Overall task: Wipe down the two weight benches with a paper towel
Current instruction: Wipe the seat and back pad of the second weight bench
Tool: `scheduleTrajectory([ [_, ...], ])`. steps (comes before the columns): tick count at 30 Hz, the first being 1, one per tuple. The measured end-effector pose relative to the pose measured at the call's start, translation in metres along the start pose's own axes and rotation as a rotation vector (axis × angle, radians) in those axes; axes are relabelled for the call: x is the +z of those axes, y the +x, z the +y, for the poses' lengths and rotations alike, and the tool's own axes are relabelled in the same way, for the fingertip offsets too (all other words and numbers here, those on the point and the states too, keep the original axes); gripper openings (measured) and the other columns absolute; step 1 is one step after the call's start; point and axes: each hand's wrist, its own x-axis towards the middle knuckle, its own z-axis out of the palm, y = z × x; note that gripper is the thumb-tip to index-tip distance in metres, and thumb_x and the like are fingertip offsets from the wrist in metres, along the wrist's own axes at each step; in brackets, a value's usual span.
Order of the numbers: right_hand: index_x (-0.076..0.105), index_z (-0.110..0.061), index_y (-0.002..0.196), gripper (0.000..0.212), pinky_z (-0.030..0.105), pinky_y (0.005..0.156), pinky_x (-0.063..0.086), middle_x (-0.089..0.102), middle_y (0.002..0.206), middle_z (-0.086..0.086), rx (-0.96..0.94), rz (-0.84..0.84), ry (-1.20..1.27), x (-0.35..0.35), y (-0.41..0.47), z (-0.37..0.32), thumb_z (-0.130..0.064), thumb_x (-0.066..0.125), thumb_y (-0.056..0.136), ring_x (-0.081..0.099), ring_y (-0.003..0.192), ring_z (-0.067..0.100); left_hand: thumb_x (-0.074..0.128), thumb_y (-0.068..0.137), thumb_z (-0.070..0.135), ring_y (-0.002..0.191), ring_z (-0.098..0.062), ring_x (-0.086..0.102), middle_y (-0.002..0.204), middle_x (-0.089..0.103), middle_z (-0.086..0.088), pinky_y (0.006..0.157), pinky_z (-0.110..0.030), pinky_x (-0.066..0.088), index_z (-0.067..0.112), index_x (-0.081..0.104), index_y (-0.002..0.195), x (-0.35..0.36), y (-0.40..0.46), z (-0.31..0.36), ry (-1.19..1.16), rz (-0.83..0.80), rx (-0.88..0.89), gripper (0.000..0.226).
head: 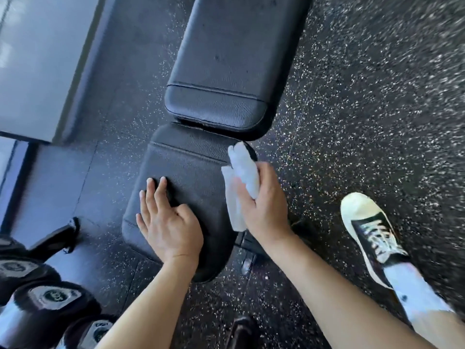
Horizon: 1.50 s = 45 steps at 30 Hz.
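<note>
A black padded weight bench lies below me, with its seat pad (186,177) nearest and its long back pad (226,59) stretching away. My left hand (168,222) rests flat on the seat pad with straight fingers. My right hand (264,205) grips a folded white paper towel (241,180) at the seat pad's right edge. Part of the towel hangs down beside the pad. Only one bench is in view.
Black dumbbells (50,293) lie at the lower left. My right foot in a black and white sneaker (370,235) stands on the speckled rubber floor (364,109) right of the bench. A grey wall or panel (37,59) stands at the upper left.
</note>
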Motion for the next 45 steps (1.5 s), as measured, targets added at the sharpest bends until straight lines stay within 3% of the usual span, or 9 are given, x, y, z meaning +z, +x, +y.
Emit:
scheduleTrajectory([
  [8, 0.050, -0.020, 0.109, 0.018, 0.045, 0.080, 0.050, 0.061, 0.101, 0.001, 0.136, 0.198, -0.002, 0.020, 0.003, -0.008, -0.029, 0.061, 0.100, 0.059, 0.089, 0.025, 0.036, 0.086, 0.026, 0.160, -0.014, 0.016, 0.170, 0.027, 0.015, 0.130, -0.049, 0.007, 0.036, 0.040, 0.155, -0.001, 0.001, 0.000, -0.020, 0.014, 0.004, 0.070],
  [12, 0.050, -0.030, 0.106, 0.017, 0.040, 0.080, 0.049, 0.056, 0.099, -0.009, 0.133, 0.071, 0.059, 0.031, -0.087, -0.004, -0.024, 0.064, 0.099, 0.059, 0.093, 0.019, 0.036, 0.087, 0.026, 0.160, -0.013, 0.014, 0.171, 0.026, 0.015, 0.130, -0.048, 0.005, 0.036, 0.039, 0.156, 0.000, 0.001, -0.001, -0.010, 0.006, 0.011, 0.070],
  [16, 0.051, -0.044, 0.113, 0.015, 0.031, 0.084, 0.051, 0.060, 0.107, -0.017, 0.218, -0.078, 0.130, 0.031, -0.151, -0.009, -0.043, 0.062, 0.102, 0.063, 0.103, 0.011, 0.037, 0.087, 0.027, 0.160, -0.014, 0.016, 0.171, 0.027, 0.014, 0.131, -0.048, 0.007, 0.036, 0.041, 0.156, 0.000, 0.002, -0.003, -0.024, 0.007, 0.008, 0.070],
  [21, 0.053, -0.035, 0.107, 0.016, 0.041, 0.086, 0.053, 0.065, 0.101, -0.010, 0.202, 0.103, 0.101, 0.017, -0.051, -0.003, -0.041, 0.066, 0.101, 0.064, 0.094, 0.011, 0.039, 0.088, 0.027, 0.158, -0.017, 0.020, 0.169, 0.031, 0.011, 0.130, -0.049, 0.011, 0.034, 0.044, 0.154, 0.000, 0.000, -0.004, -0.017, 0.025, 0.016, 0.066],
  [25, 0.054, -0.014, 0.100, 0.022, 0.046, 0.080, 0.048, 0.058, 0.099, 0.002, -0.027, 0.142, -0.155, 0.012, 0.029, -0.016, -0.036, 0.061, 0.099, 0.055, 0.089, 0.025, 0.044, 0.092, 0.025, 0.159, -0.016, 0.017, 0.170, 0.030, 0.011, 0.131, -0.048, 0.008, 0.034, 0.044, 0.154, 0.002, 0.001, -0.004, -0.017, 0.006, 0.005, 0.063],
  [32, 0.066, -0.005, 0.100, 0.021, 0.045, 0.066, 0.048, 0.056, 0.090, 0.009, -0.496, -0.359, -0.521, 0.001, -0.029, -0.027, -0.019, 0.075, 0.086, 0.053, 0.081, 0.030, 0.037, 0.091, 0.030, 0.161, -0.016, 0.011, 0.173, 0.023, 0.011, 0.131, -0.048, 0.004, 0.033, 0.039, 0.158, -0.005, 0.001, -0.001, -0.022, -0.051, 0.005, 0.067],
  [36, 0.069, -0.006, 0.094, 0.022, 0.046, 0.062, 0.048, 0.059, 0.084, 0.009, -0.671, -0.425, -0.660, -0.004, 0.006, -0.036, -0.026, 0.063, 0.090, 0.058, 0.074, 0.032, 0.040, 0.088, 0.028, 0.160, -0.019, 0.017, 0.171, 0.028, 0.009, 0.130, -0.051, 0.010, 0.032, 0.043, 0.156, -0.003, 0.002, -0.001, -0.017, -0.020, 0.004, 0.069],
  [40, 0.066, -0.006, 0.091, 0.025, 0.044, 0.066, 0.043, 0.060, 0.085, 0.011, -0.609, -0.383, -0.816, 0.021, 0.069, -0.049, -0.019, 0.083, 0.077, 0.060, 0.075, 0.035, 0.040, 0.084, 0.026, 0.158, -0.023, 0.025, 0.168, 0.034, 0.007, 0.128, -0.055, 0.016, 0.031, 0.047, 0.154, 0.001, 0.003, -0.002, 0.016, 0.011, 0.007, 0.070],
  [45, 0.063, -0.011, 0.109, 0.024, 0.043, 0.078, 0.042, 0.062, 0.105, 0.008, -0.649, -0.458, -0.845, 0.095, 0.108, -0.067, -0.031, 0.065, 0.094, 0.061, 0.096, 0.032, 0.039, 0.081, 0.028, 0.157, -0.025, 0.027, 0.167, 0.037, 0.005, 0.127, -0.058, 0.019, 0.028, 0.050, 0.152, 0.001, 0.006, -0.003, 0.037, 0.009, 0.016, 0.072],
])
